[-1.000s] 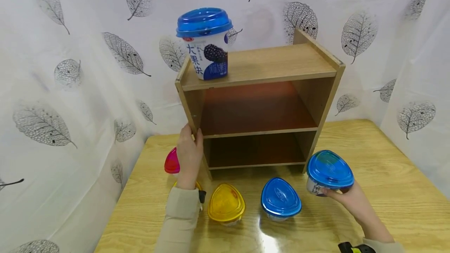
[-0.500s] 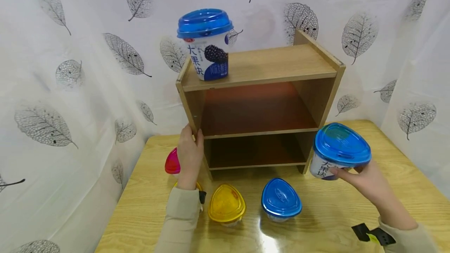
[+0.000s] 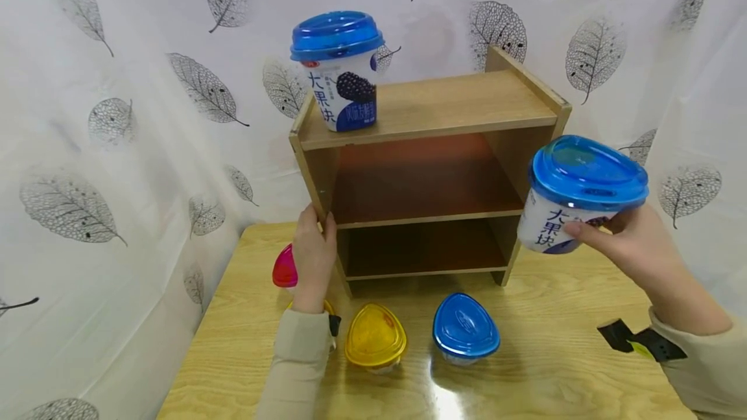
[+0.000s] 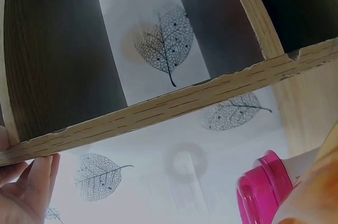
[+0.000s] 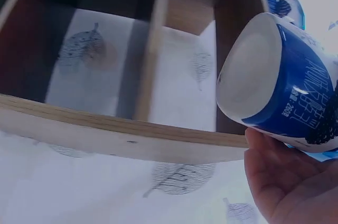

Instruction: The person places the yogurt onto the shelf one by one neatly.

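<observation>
In the head view my right hand (image 3: 642, 251) grips a blue-lidded yogurt cup (image 3: 548, 222) by its side, raised in front of the right side panel of a small wooden shelf (image 3: 432, 217). The right wrist view shows this cup's white base and blue label (image 5: 301, 86), with the thumb and fingers along its wall. My left hand (image 3: 315, 251) holds the shelf's left side panel, its fingers round the edge (image 4: 39, 182). Another blue-lidded yogurt cup (image 3: 344, 99), printed with a blackberry, stands upright at the left end of the shelf top.
On the wooden table (image 3: 583, 368) before the shelf stand a yellow-lidded cup (image 3: 375, 336) and a blue-lidded cup (image 3: 465, 326). A pink-lidded cup (image 3: 284, 269) and a second yellow-lidded one are partly hidden by my left arm. A leaf-printed curtain (image 3: 146, 148) hangs behind.
My right hand has lifted the blue-lidded yogurt cup from low beside the shelf, upward and to the right. The left hand stays on the side panel.
</observation>
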Motion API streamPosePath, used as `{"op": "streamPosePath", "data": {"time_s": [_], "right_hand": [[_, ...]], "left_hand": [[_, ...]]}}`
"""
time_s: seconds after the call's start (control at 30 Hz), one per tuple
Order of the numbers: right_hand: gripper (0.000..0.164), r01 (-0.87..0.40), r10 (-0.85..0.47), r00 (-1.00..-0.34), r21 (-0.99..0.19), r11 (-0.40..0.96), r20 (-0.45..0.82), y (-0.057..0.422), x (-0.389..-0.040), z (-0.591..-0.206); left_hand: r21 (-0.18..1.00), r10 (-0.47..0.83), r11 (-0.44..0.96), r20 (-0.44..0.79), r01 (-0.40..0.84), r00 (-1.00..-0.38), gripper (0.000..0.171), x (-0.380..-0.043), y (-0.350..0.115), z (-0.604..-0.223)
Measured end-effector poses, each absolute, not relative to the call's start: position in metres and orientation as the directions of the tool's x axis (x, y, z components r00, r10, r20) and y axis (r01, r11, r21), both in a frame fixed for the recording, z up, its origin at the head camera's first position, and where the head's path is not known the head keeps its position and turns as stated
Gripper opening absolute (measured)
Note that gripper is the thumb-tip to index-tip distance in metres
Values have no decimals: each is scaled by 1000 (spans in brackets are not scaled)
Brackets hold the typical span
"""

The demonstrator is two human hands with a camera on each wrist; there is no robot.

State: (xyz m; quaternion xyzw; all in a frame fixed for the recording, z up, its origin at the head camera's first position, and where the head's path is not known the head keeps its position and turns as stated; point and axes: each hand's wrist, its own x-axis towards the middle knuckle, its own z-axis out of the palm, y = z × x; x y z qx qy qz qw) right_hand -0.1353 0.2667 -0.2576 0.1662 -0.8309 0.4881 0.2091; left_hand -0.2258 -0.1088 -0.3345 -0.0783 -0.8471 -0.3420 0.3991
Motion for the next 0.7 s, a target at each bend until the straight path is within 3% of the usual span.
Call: {"op": "streamPosePath", "data": {"time_s": [0.1,0.33,0.53,0.7], "right_hand": [[70,-505,-66,-846,-755,418,529,263,-138,-237],[68,-617,-54,-787,-785,58,614,255,-148,-191],[62,-663,6,-745,-741,107,667,244,-161,-158],[58,-626,23,-766,-754,199,642,235,-178,-144]], "left_hand": [[513,-143,758,733,403,-665,18,-226,-109,-334],[509,-140,759,736,406,-662,19,-226,-109,-333],[519,-144,755,727,400,-672,20,-225,-109,-333],[523,-143,752,723,401,-675,19,-224,-108,-333]]}}
